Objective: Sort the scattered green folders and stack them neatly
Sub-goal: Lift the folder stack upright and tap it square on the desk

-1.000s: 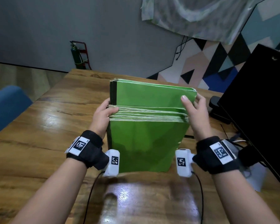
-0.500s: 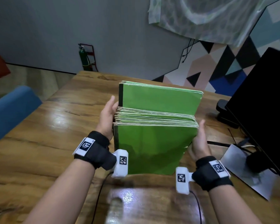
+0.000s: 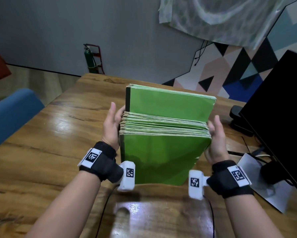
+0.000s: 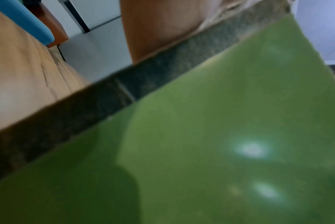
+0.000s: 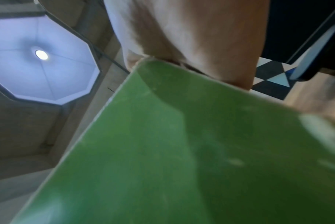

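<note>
A thick bundle of green folders [image 3: 164, 157] stands on edge on the wooden table [image 3: 41, 152]; the rear folders [image 3: 170, 105] rise higher than the front ones. My left hand [image 3: 112, 124] presses flat against the bundle's left side, fingers straight. On the opposite side my right hand [image 3: 216, 134] presses flat, fingers straight too. In the left wrist view the front folder's green cover [image 4: 201, 151] fills the picture, with my palm [image 4: 159, 27] at its dark spine. In the right wrist view the same cover [image 5: 182, 151] sits below my right palm [image 5: 191, 33].
A black monitor [image 3: 278, 114] stands close at the right, with its base [image 3: 238, 121] behind the bundle. A grey sheet [image 3: 264, 182] and cables lie beside my right wrist. A blue chair [image 3: 10, 114] is off the table's left edge.
My right hand has dropped from the bundle's top right corner to its right side. My left thumb has come off the top edges, and both hands now lie flat.
</note>
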